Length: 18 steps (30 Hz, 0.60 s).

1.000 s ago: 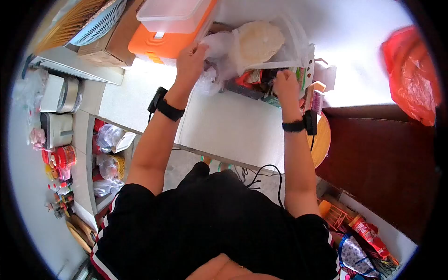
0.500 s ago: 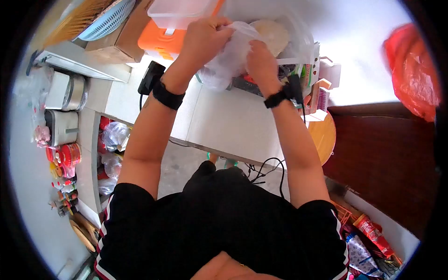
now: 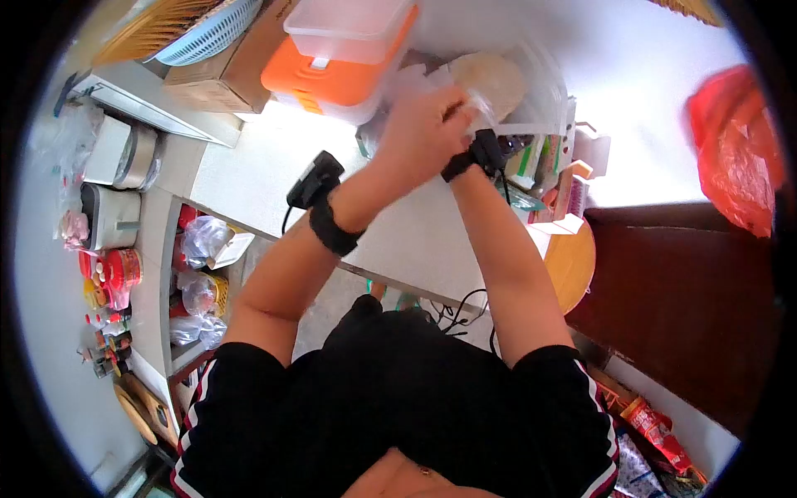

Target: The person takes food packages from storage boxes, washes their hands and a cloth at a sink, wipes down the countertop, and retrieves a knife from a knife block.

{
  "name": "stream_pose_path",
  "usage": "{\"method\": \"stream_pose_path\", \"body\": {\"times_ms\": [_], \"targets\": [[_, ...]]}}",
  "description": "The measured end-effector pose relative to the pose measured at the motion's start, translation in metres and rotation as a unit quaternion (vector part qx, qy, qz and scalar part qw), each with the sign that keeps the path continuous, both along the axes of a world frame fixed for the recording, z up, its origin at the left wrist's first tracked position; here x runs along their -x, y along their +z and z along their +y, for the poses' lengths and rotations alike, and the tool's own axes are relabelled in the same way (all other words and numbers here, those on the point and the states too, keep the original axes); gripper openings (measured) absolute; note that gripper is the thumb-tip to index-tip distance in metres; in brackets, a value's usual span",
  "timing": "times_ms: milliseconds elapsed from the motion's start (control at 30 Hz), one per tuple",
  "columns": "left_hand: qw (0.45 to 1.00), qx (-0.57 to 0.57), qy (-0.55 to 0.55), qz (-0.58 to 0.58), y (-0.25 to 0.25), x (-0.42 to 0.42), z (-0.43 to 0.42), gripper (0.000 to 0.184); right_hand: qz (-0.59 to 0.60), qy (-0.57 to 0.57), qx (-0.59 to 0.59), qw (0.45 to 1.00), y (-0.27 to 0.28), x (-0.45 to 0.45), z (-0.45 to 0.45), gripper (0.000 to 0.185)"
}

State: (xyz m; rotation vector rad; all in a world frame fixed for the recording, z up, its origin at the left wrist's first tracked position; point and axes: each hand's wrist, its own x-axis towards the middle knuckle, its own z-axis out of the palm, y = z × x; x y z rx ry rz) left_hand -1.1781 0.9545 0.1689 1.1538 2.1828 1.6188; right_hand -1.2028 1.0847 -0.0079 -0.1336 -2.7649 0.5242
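Observation:
My left hand point(image 3: 419, 137) is over the back of the white counter point(image 3: 415, 241), its fingers closed on a thin clear plastic bag point(image 3: 480, 104). Close against it, mostly hidden behind it, my right hand point(image 3: 457, 148) shows only near the wrist; its fingers are out of sight. Behind both hands a round pale object point(image 3: 498, 79) lies in a clear plastic container point(image 3: 544, 83). Right of my hands, small packets point(image 3: 527, 162) stand in a bin. Each wrist wears a black band with a small device.
An orange-lidded box point(image 3: 324, 79) with a clear tub point(image 3: 349, 29) on top stands at the back left, beside a cardboard box point(image 3: 224, 79). A red plastic bag point(image 3: 735, 149) hangs at the right. A round wooden board point(image 3: 571, 266) is at the counter's right end.
My left hand has moved right and down, crossing in front of my right hand. My right hand first moved left from the packets toward the bag, then slightly down.

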Motion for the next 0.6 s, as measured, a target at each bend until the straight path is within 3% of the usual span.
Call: {"method": "stream_pose_path", "body": {"times_ms": [133, 233, 333, 600], "targets": [[0.992, 0.011, -0.028, -0.12, 0.012, -0.009, -0.012, 0.026, -0.059, -0.012, 0.009, 0.998, -0.014, 0.04, -0.02, 0.025], [0.99, -0.018, -0.017, -0.137, 0.008, -0.008, -0.017, 0.027, -0.081, -0.015, -0.002, 0.997, -0.024, 0.069, -0.033, 0.025], [0.998, -0.011, 0.008, -0.056, -0.002, 0.001, -0.02, 0.026, -0.1, -0.024, -0.007, 0.995, -0.033, 0.076, -0.034, 0.025], [0.998, 0.022, 0.054, -0.031, -0.016, 0.029, -0.026, 0.026, -0.141, -0.047, -0.011, 0.989, -0.023, 0.041, -0.001, 0.025]]}}
